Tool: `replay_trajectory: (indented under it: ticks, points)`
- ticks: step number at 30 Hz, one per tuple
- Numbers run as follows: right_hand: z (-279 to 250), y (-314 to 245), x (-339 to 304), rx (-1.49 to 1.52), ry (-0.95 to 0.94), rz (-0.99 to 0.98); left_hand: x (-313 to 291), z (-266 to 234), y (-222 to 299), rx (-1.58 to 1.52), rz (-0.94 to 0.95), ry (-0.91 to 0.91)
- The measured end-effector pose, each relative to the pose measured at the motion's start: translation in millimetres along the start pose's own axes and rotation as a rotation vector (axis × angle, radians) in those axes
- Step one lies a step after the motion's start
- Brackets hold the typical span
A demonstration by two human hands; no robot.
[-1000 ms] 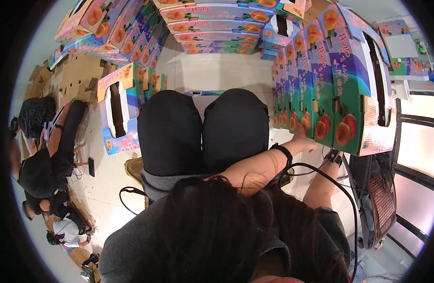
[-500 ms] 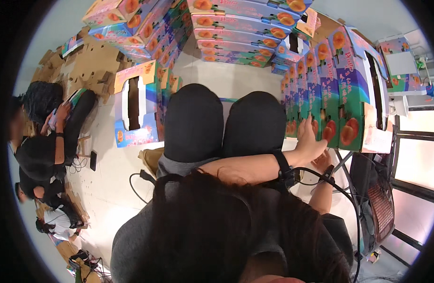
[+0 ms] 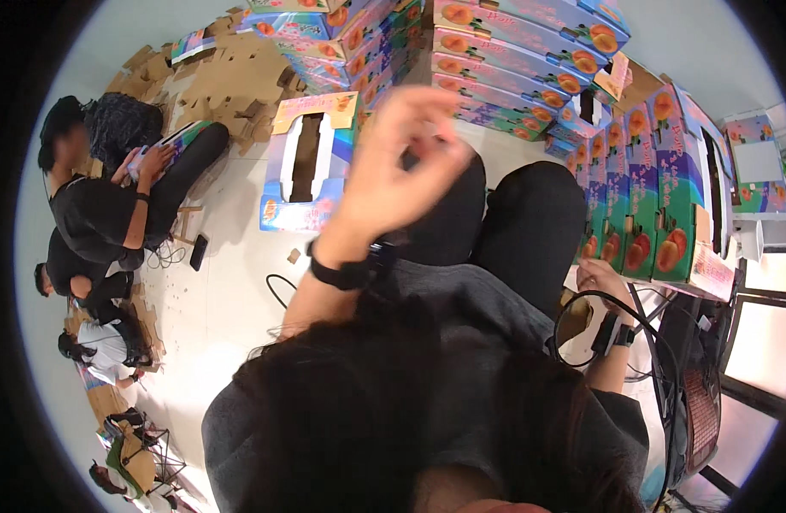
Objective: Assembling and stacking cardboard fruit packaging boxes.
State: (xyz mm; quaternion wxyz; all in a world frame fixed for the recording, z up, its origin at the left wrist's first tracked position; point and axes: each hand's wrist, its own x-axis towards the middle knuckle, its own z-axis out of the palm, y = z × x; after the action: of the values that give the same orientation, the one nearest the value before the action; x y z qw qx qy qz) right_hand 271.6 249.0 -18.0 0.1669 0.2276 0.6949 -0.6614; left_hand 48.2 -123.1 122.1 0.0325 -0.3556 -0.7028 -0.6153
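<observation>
My left hand (image 3: 401, 171) is raised over my left thigh, smeared by motion, its fingers curved and apart from the thumb. Nothing shows in it. On the right, my right hand (image 3: 603, 279) is low beside the near lower edge of a row of upright cardboard boxes (image 3: 639, 201), printed with peaches in green, purple and blue. Its fingers look loosely bent and apart, and I cannot tell whether they touch a box. To the left of my left hand stands another such carton (image 3: 283, 162), with a white-edged dark slot in its side.
Tall stacks of the same boxes (image 3: 512, 64) rise ahead. Flattened brown cardboard (image 3: 226, 81) covers floor at far left, where a co-worker (image 3: 102, 201) sits holding a printed carton. A phone (image 3: 200, 251) lies on the floor. A black cable (image 3: 619, 295) loops by my right wrist.
My left hand has left the row of boxes on the right and swung across to the left above my thigh. My right hand remains low by the row. The view has turned leftward.
</observation>
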Motion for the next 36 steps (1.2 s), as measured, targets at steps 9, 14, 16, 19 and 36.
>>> replay_trajectory:
  ticks: [9,14,16,19,36]
  points:
    - [49,-106,7,-0.568,-0.222,-0.052,-78,-133,-238,0.525,-0.617,0.199]
    - [91,-144,10,-0.736,-0.473,0.159,-123,-125,-298,0.941,-0.958,-0.138]
    - [94,-155,12,-0.707,-0.407,0.303,-128,-111,-302,1.040,-0.998,-0.179]
    - [89,-155,22,-0.710,-0.463,0.251,-148,-97,-313,1.185,-1.046,-0.098]
    - [65,-154,39,-0.560,-0.663,0.435,-161,-90,-313,1.051,-0.755,0.070]
